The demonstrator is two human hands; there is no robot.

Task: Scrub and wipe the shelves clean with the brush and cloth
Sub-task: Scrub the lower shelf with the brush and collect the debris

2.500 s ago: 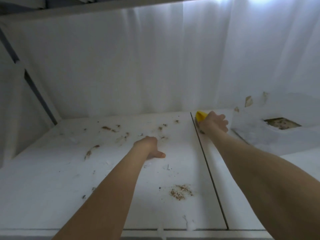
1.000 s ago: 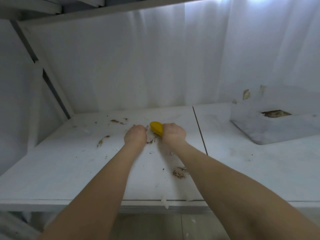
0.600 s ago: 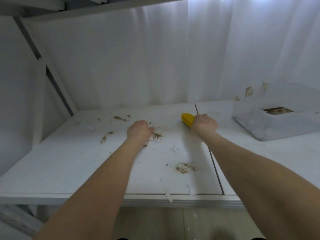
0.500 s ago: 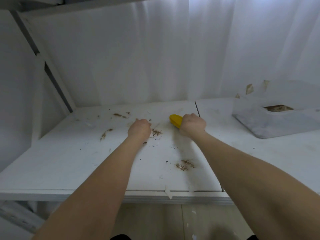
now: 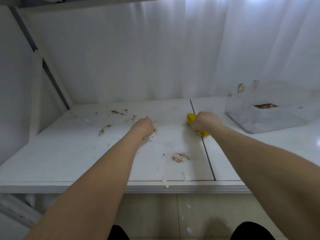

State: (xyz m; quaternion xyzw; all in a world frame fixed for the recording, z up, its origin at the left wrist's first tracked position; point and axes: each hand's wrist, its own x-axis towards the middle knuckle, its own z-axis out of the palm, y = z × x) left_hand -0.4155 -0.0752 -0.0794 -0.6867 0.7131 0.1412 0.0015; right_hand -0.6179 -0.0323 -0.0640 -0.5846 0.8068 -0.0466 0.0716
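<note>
A white shelf (image 5: 69, 161) fills my view, its front edge nearest me, with pale floor tiles (image 5: 152, 210) showing below it. A dark seam (image 5: 208, 160) runs front to back across the shelf, and I take my bearings from that. Just left of the seam, toward the front, lies a small pile of brown crumbs (image 5: 179, 157). Farther in, the left hand (image 5: 144, 126) rests on the shelf well left of the seam, clenched into a fist; I can see nothing in it. The right hand (image 5: 206, 121) sits right over the seam, fingers wrapped round the yellow brush (image 5: 191, 118), which is down at the shelf surface. Brown streaks (image 5: 103, 130) lie farther left of the seam. Right of the seam stands a white container (image 5: 266, 118), apart from the brush. Beyond the seam's far end hangs a white curtain (image 5: 155, 58).
</note>
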